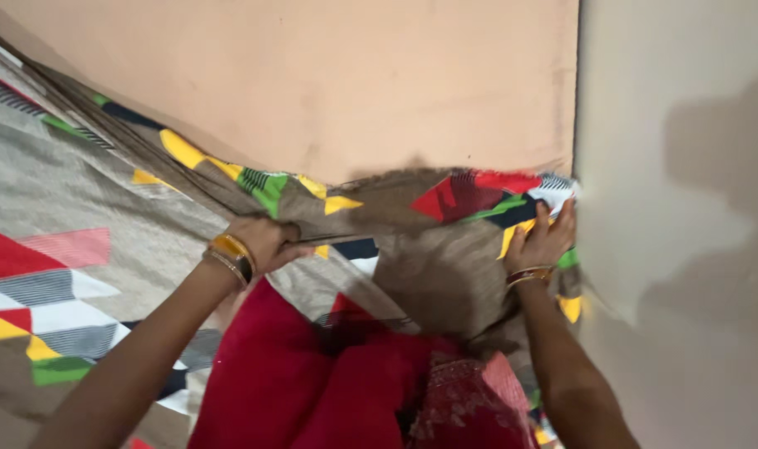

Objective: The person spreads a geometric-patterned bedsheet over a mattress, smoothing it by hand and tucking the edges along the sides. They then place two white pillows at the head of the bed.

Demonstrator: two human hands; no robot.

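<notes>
1. The patterned bedsheet (104, 216) lies spread at left, its edge lifted against the peach wall (329, 75).
2. Left hand (262, 241) grips that edge, fist closed.
3. Right hand (545, 241), fingers spread, presses the corner by the grey wall (678, 208).
4. Red garment (329, 382) crowds below.

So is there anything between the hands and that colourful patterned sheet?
No. Both hands already touch the grey patterned bedsheet. The left hand grips its bunched edge, and the right hand presses the corner near the pale wall. Nothing visible lies between them.
</notes>
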